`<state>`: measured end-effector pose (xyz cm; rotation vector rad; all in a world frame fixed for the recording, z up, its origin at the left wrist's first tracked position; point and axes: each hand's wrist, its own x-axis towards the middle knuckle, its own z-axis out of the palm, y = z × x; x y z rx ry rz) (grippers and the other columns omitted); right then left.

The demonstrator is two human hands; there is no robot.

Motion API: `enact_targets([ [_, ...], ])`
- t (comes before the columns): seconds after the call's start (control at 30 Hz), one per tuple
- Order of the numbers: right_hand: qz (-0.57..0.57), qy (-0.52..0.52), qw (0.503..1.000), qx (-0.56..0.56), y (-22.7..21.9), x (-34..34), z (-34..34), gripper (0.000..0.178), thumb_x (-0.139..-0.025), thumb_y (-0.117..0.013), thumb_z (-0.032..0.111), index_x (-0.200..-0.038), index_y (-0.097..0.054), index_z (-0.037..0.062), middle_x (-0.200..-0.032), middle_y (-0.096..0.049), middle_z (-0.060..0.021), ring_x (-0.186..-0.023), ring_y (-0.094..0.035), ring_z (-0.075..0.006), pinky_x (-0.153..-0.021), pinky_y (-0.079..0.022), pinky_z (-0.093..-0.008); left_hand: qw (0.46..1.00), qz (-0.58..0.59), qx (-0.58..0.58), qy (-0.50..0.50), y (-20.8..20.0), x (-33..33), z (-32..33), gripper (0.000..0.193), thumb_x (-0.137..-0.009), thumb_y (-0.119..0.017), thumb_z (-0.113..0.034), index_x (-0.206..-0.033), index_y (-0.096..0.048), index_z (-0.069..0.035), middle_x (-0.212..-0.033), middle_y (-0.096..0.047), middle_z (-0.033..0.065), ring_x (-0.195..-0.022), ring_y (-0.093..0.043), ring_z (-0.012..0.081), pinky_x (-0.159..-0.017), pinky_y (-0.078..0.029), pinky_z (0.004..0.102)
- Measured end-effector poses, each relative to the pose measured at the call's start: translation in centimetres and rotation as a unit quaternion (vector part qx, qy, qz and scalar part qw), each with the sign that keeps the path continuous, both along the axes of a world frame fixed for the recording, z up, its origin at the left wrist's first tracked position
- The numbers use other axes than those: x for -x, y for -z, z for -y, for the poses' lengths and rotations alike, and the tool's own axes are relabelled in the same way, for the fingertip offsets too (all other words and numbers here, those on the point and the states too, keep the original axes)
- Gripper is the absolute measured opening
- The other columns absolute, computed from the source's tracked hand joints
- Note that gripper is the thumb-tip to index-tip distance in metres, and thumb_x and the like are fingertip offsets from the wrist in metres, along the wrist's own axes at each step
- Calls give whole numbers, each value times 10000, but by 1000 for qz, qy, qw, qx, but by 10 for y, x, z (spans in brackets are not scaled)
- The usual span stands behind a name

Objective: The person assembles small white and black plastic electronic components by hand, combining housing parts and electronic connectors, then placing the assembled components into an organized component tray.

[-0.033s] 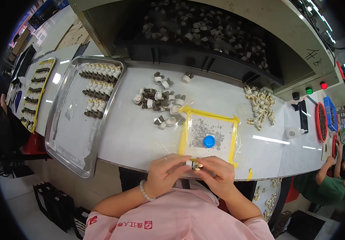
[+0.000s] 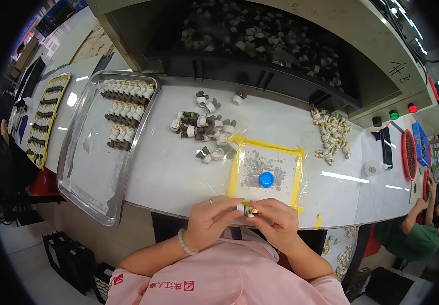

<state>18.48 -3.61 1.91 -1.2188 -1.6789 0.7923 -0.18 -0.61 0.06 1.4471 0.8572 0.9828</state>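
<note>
My left hand (image 2: 210,219) pinches the white end of a small white-and-dark plastic fitting (image 2: 244,209) at the table's front edge. My right hand (image 2: 276,221) is closed on its other end, where a small cream-coloured piece (image 2: 252,211) shows between the fingertips; whether the two are joined I cannot tell. Just beyond my fingers, a round blue cap (image 2: 266,179) sits on a white square pad (image 2: 247,191) edged with yellow tape and spotted with grey. Left of the pad lies a loose heap of white-and-dark fittings (image 2: 201,122).
A metal tray (image 2: 89,168) at left holds rows of assembled parts; a yellow-rimmed tray (image 2: 47,122) stands beyond it. Cream pieces (image 2: 331,134) lie at right, near a white bottle (image 2: 376,168). A black bin (image 2: 260,76) of fittings is at the back. Another person (image 2: 417,234) works at far right.
</note>
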Motion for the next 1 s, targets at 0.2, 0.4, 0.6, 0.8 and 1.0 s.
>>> enact_targets([
  [0.2, -10, -32, 999, 10, 2, 0, 0, 314, -746, -710, -13, -1055, -652, -13, -909, -649, -135, -730, -644, -221, -621, -517, -283, 996, -42, -84, -7, -1, 2, -1, 260, -794, -692, 2, -1050, -650, -3, -807, -641, 102, -647, -576, 164, -585, -443, 242],
  [0.4, -17, -37, 999, 8, 5, 0, 1, 315, -759, -698, -22, -1069, -645, -19, -927, -645, -139, -733, -643, -221, -624, -516, -280, 994, -54, -98, 0, 0, 3, -1, 260, -775, -696, 20, -1028, -642, 0, -853, -660, 121, -687, -621, 208, -618, -487, 275],
  [0.6, -22, -32, 999, 19, 6, 1, 1, 308, -762, -695, -27, -1066, -644, -17, -936, -647, -138, -744, -646, -219, -627, -519, -279, 993, -52, -106, -5, 2, 2, -1, 258, -791, -693, 5, -1044, -644, 3, -816, -642, 104, -635, -575, 171, -582, -453, 250],
  [0.8, -27, -17, 999, 18, 7, 4, 0, 301, -747, -708, -32, -1041, -648, -17, -929, -649, -138, -759, -652, -221, -636, -529, -282, 993, -56, -97, -25, 2, -1, 3, 295, -802, -693, -14, -1090, -633, 12, -804, -619, 90, -627, -539, 141, -578, -430, 231],
  [1.0, -10, 1, 1000, -7, 9, 5, 1, 322, -719, -727, -31, -1030, -647, -19, -911, -651, -139, -764, -652, -233, -636, -530, -289, 989, -49, -140, -26, -12, -8, 2, 458, -748, -759, -92, -1161, -590, 12, -833, -598, 96, -690, -553, 164, -613, -445, 260],
])
